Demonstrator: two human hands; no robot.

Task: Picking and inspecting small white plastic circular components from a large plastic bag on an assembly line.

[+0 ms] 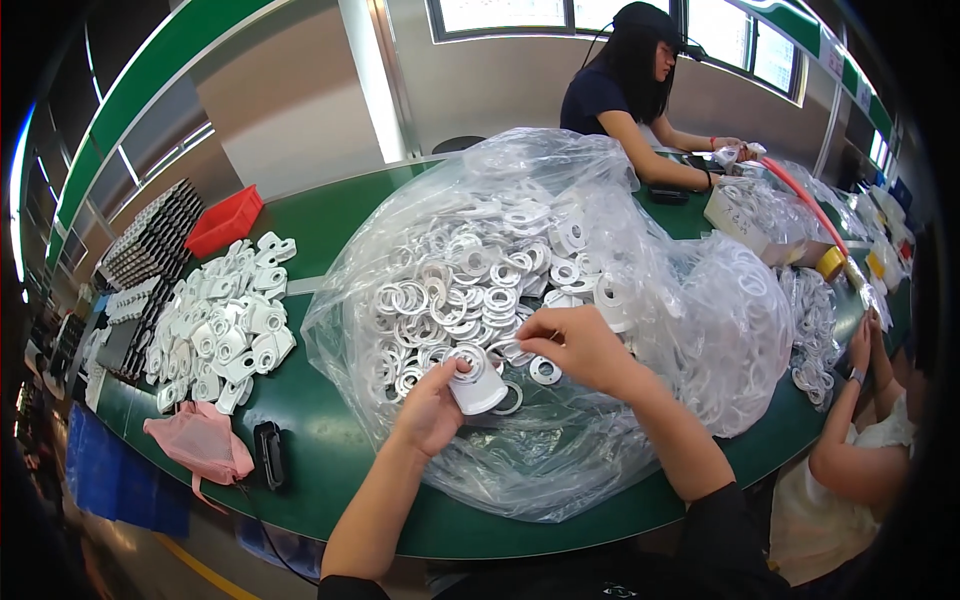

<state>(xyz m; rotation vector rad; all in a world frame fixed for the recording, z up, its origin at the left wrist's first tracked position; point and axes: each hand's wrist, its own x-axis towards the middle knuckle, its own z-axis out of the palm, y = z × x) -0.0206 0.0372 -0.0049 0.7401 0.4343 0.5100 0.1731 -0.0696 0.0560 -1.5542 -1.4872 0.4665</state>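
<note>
Gripped by its edge in my left hand (433, 410) is a white flat plastic part (480, 388) with a rounded end and ring-shaped detail. My right hand (575, 345) is just right of it, thumb and fingertips pinched together; whatever they hold, if anything, is too small to make out. Beneath and beyond both hands lies a heap of white and grey rings (490, 290), spread on an opened clear plastic bag (540, 490). A single ring (545, 370) lies under my right fingers.
On the left are a pile of white parts (225, 325), a red bin (224, 220), stacked dark trays (155, 235), a pink pouch (203, 442) and a black device (269, 455). A co-worker (630, 100) sits across the green table (310, 510); another person's arm (850, 420) is at right.
</note>
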